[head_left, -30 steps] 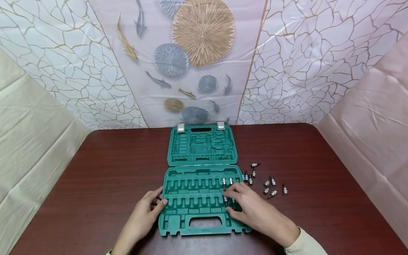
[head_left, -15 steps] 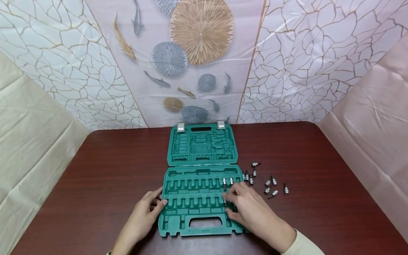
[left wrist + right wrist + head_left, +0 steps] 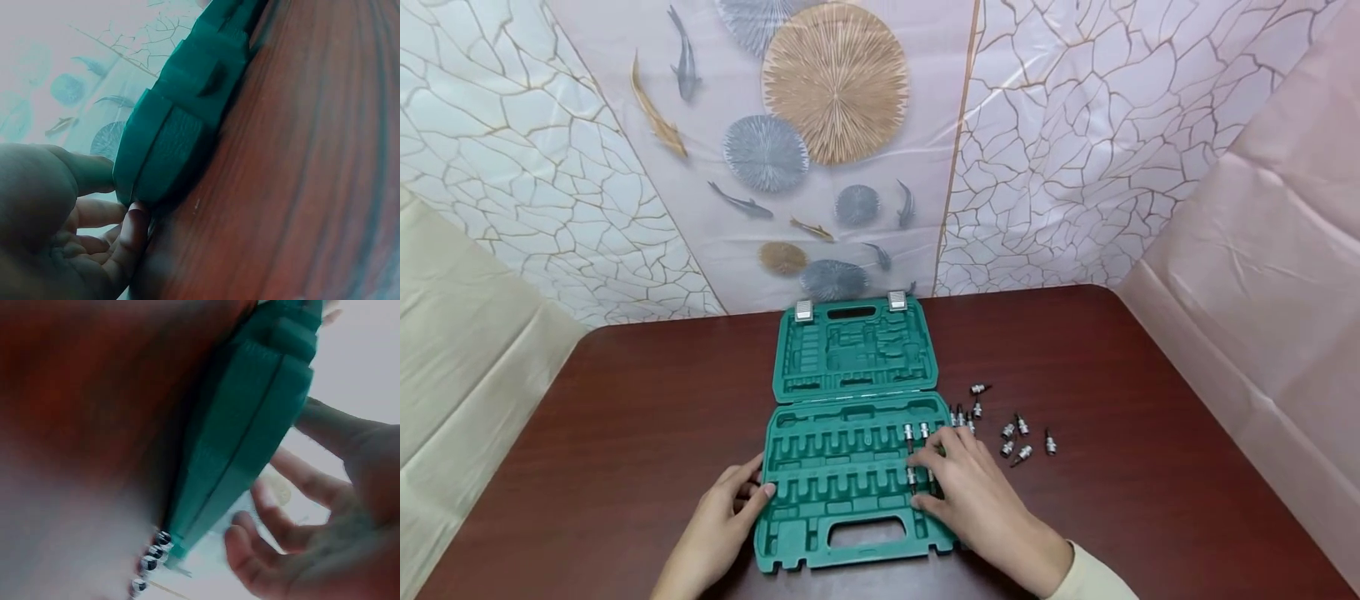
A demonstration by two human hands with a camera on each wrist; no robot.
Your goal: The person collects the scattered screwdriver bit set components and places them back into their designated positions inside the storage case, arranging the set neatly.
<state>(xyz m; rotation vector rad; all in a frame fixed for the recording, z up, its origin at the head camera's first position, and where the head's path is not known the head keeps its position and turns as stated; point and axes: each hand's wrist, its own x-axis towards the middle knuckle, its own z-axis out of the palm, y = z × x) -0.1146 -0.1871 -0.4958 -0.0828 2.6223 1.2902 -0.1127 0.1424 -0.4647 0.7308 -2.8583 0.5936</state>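
An unfolded green plastic tool case (image 3: 792, 537) lies on the table, full of moulded slots. My left hand (image 3: 718, 521) grips its left edge, thumb on the top rim and fingers curled at the side. Over the right end of the lower slot row, my right hand (image 3: 981, 492) holds a bit socket (image 3: 912, 477) between forefinger and thumb. Another bit socket (image 3: 931, 479) shows partly beneath the fingers. Two silver bit sockets (image 3: 909, 432) sit in the upper row. In the right wrist view, the right hand's fingers (image 3: 275, 515) bend over the case side (image 3: 234, 431); their tips are partly hidden.
Several loose bit sockets (image 3: 1008, 431) lie on the dark red table (image 3: 1112, 500) right of the case. The raised lid (image 3: 855, 383), with two metal latches (image 3: 897, 301), stands at the back near the patterned wall cloth (image 3: 835, 92).
The head view has swung slightly right, so everything appears further left. The right hand's fingers have shifted slightly, showing more of the lower-row bit sockets. The left hand keeps its grip on the case.
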